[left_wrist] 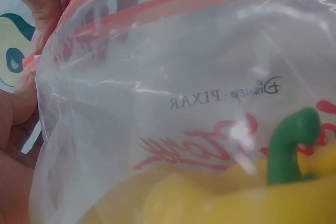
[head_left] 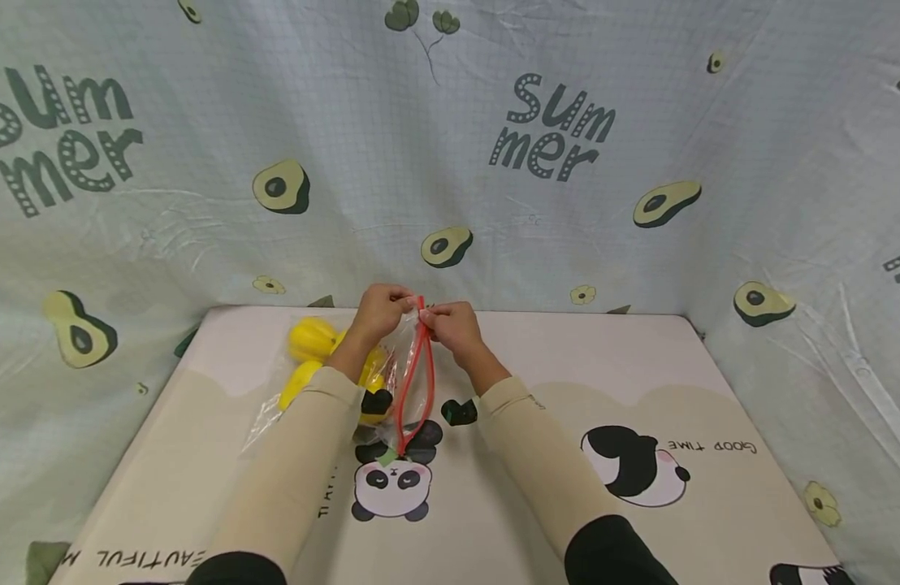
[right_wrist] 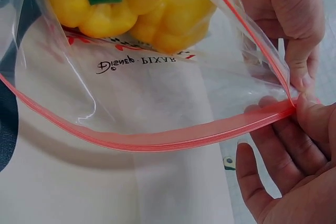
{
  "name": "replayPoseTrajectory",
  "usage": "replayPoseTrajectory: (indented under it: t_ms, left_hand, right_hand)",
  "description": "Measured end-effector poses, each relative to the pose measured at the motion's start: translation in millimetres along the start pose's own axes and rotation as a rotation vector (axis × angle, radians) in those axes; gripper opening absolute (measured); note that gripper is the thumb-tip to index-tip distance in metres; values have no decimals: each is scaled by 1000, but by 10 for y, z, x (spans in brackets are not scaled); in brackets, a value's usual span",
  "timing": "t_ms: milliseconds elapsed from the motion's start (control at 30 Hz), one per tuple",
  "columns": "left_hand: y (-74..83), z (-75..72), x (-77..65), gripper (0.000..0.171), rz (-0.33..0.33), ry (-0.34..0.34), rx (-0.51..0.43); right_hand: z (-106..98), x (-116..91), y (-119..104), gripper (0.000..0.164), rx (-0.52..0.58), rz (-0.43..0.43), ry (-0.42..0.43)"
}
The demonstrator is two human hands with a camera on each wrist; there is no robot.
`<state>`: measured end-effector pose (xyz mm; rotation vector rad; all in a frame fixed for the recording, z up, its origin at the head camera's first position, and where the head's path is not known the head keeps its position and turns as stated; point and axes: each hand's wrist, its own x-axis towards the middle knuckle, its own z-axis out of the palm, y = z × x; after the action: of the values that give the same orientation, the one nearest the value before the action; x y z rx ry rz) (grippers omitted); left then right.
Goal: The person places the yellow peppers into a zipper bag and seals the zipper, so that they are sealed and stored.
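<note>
A clear zip bag [right_wrist: 173, 93] with a red zip strip [head_left: 431, 370] holds yellow bell peppers [head_left: 311, 338] with green stems. Its mouth gapes between the two edges of the strip, which meet at the far end. There my left hand [head_left: 380, 313] pinches the end of the zip between thumb and finger. Right beside it, my right hand [head_left: 456, 328] pinches the red strip too, its other fingers partly behind the bag in the right wrist view. Red and black lettering shows on the plastic in both wrist views. The peppers lie left of the strip, partly hidden by my left forearm.
The bag rests on a pale table [head_left: 538, 487] printed with pandas and a dog. Behind and at the sides hangs a light curtain [head_left: 377, 146] with avocado prints, close to the table's far edge [head_left: 581, 314], near both hands.
</note>
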<state>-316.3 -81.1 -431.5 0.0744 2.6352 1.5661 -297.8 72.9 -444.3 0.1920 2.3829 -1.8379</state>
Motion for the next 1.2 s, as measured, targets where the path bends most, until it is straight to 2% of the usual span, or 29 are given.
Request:
replayPoseTrajectory:
  t_ms: [467, 867, 1200]
  left_hand:
    - [0, -6, 0, 27, -21, 0, -1]
    - [-1, 5, 9, 28, -40, -5, -13]
    - [-21, 3, 21, 29, -44, -5, -29]
  right_hand:
    - [8, -21, 15, 22, -32, -12, 11]
    - [7, -40, 19, 22, -47, 28, 20]
    - [11, -35, 34, 22, -38, 26, 13]
